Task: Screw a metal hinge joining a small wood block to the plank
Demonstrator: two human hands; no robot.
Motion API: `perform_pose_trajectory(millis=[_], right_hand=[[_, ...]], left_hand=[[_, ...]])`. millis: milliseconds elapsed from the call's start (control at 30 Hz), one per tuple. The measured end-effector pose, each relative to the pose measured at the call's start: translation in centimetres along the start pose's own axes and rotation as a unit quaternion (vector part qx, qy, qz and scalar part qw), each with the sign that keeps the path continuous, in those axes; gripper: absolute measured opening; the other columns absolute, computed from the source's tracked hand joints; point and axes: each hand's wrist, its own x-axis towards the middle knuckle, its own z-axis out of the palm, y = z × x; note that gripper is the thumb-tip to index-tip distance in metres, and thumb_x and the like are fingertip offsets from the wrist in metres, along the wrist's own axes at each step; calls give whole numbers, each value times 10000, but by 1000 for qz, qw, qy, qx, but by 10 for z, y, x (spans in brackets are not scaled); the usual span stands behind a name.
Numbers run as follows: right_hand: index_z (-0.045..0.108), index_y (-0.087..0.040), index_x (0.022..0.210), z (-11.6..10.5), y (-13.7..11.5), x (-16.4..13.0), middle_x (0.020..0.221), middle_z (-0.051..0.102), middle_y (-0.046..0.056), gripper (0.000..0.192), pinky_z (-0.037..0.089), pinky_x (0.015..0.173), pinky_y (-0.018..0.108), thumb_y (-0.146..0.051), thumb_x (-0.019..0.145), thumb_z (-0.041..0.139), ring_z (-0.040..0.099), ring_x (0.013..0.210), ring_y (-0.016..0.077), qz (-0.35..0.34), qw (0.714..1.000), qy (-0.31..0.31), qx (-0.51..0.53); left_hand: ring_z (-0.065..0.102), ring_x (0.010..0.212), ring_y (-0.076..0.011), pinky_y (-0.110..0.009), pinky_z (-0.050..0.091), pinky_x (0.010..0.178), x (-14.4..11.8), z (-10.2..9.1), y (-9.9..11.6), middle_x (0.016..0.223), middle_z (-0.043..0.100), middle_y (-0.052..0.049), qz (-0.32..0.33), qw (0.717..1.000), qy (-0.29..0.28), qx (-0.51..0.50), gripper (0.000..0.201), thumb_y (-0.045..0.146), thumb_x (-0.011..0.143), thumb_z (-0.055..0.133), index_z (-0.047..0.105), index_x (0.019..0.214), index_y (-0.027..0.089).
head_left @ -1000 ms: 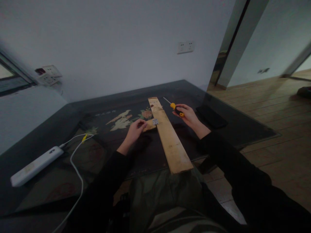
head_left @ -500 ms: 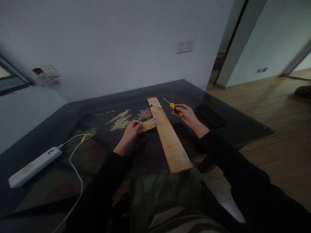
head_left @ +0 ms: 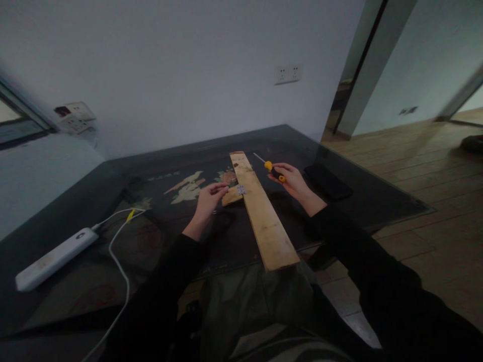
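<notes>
Left hand (head_left: pixel 209 200) lifted, screwdriver (head_left: pixel 272 170) gripped

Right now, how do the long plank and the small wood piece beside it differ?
The long plank runs from the table's middle past its near edge; the small wood piece lies wholly on the table. The plank is much longer and wider. The left hand is at the small piece; no hand touches the plank. Both are pale bare wood, meeting at a metal hinge.
</notes>
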Motion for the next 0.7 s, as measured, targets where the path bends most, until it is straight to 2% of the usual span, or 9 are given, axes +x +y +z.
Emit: perform_pose_trajectory(millis=[233, 400, 600, 700], right_hand=[[712, -209, 749, 3, -3, -3, 918, 733, 21, 58, 626, 922, 417, -162, 742, 745, 705, 824, 149, 7, 1000, 7, 0], [709, -211, 743, 3, -2, -4, 922, 734, 14, 77, 633, 898, 396, -176, 724, 776, 703, 836, 150, 5, 1000, 5, 3], [707, -212, 798, 0, -1, -3, 916, 725, 4, 288, 604, 935, 355, -218, 587, 903, 693, 807, 118, -16, 1000, -20, 2], [710, -222, 810, 0, -1, -3, 897, 723, -4, 317, 606, 928, 352, -203, 564, 910, 697, 788, 119, -16, 1000, -25, -6]], left_hand=[[717, 882, -219, -379, 568, 870, 14, 32, -3, 924, 775, -79, 42, 998, 33, -18, 161, 282, 757, 737, 739, 863, 160], [713, 863, -215, -377, 565, 868, 6, 29, -11, 896, 769, -69, 66, 997, 26, 25, 130, 283, 772, 731, 719, 836, 171], [695, 818, -195, -338, 553, 813, 5, 28, -15, 884, 755, -58, 86, 995, -5, 50, 141, 292, 777, 720, 714, 843, 168], [682, 772, -184, -321, 549, 765, 7, 31, -19, 881, 753, -53, 82, 995, -10, 57, 112, 273, 770, 715, 715, 823, 174]])
